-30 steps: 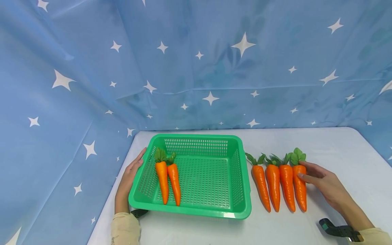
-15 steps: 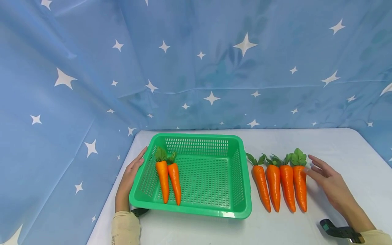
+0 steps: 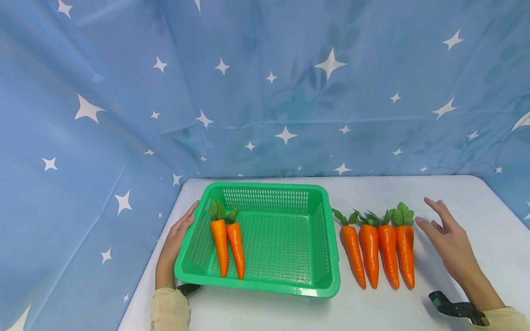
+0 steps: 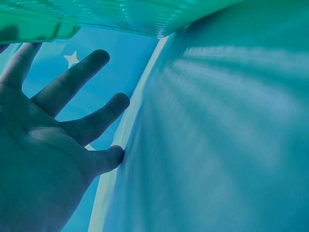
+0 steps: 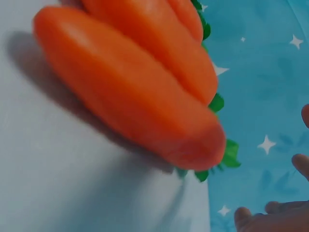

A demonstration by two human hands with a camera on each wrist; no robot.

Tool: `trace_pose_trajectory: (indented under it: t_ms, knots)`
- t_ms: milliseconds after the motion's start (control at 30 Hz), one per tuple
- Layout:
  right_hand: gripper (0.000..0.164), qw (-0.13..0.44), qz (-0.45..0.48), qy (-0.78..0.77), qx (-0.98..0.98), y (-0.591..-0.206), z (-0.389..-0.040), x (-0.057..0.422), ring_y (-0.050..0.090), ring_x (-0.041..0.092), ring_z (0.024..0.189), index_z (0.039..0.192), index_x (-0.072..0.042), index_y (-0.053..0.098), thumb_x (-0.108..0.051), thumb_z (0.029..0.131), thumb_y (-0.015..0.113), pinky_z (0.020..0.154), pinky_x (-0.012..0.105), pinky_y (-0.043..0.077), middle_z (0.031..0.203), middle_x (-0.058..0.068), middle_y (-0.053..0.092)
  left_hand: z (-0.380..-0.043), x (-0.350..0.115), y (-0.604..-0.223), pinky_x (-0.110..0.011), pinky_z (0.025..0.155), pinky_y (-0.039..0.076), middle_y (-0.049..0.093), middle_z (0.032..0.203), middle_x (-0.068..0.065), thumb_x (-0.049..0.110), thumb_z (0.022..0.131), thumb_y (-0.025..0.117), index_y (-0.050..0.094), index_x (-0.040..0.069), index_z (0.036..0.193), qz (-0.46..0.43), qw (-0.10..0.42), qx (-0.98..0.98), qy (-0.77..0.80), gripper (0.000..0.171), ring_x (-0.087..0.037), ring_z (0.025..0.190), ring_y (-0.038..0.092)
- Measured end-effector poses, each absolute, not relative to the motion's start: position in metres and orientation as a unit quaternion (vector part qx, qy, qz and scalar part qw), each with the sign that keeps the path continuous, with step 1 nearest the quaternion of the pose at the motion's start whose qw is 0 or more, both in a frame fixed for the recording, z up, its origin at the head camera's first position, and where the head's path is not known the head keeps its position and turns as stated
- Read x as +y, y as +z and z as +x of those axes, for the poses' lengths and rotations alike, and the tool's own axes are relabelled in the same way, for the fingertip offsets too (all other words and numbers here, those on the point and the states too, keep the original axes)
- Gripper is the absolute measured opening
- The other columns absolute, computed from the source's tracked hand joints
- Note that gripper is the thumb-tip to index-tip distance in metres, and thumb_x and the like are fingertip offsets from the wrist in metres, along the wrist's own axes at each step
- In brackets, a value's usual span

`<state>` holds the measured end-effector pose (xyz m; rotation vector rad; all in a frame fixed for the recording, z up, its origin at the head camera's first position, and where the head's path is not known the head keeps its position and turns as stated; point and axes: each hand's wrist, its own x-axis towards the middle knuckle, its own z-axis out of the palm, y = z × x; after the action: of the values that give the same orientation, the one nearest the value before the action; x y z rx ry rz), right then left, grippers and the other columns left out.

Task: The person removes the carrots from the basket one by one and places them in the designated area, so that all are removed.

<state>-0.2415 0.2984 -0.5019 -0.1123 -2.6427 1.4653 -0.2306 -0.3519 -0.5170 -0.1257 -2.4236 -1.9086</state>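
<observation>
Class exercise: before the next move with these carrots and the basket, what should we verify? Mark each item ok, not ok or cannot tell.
1. Left hand at the side of the green basket: ok.
2. Left hand pressing firmly on it: cannot tell.
3. Both carrots inside lying within the walls: ok.
4. Bare floor beside them: ok, toward the right.
5. Four carrots outside lined up on the table: ok.
6. Right hand gripping a carrot: not ok, it holds nothing.

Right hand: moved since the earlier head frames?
Yes. Against the rightmost carrot in the head view, the right hand has shifted right and slightly up the picture; its fingertips no longer overlap the carrot.
</observation>
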Motion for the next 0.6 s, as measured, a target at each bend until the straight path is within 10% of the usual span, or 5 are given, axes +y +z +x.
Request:
trace_pose_trajectory:
  t_ms: [233, 600]
  knots:
    - [0.066, 0.118, -0.007, 0.499, -0.858, -0.495, -0.243, 0.278, 0.005, 0.028, 0.163, 0.173, -0.026, 0.028, -0.029, 0.112, 0.055, 0.109, 0.009, 0.022, 0.180, 0.003, 0.000, -0.231, -0.352, -0.517, -0.012, 0.113, 0.028, 0.025, 0.176, 0.005, 0.038, 0.119, 0.037, 0.035, 0.024, 0.170, -0.044, 0.030, -0.785, -0.618, 0.053, -0.020, 0.162, 0.017]
    - [0.060, 0.129, 0.033, 0.528, -0.839, -0.475, -0.249, 0.237, 0.025, 0.040, 0.158, 0.171, -0.023, 0.035, -0.029, 0.114, 0.053, 0.115, 0.018, 0.031, 0.178, 0.006, 0.019, -0.230, -0.352, -0.518, -0.011, 0.112, 0.029, 0.025, 0.176, 0.004, 0.038, 0.119, 0.037, 0.036, 0.025, 0.170, -0.046, 0.029, -0.787, -0.615, 0.052, -0.020, 0.161, 0.017]
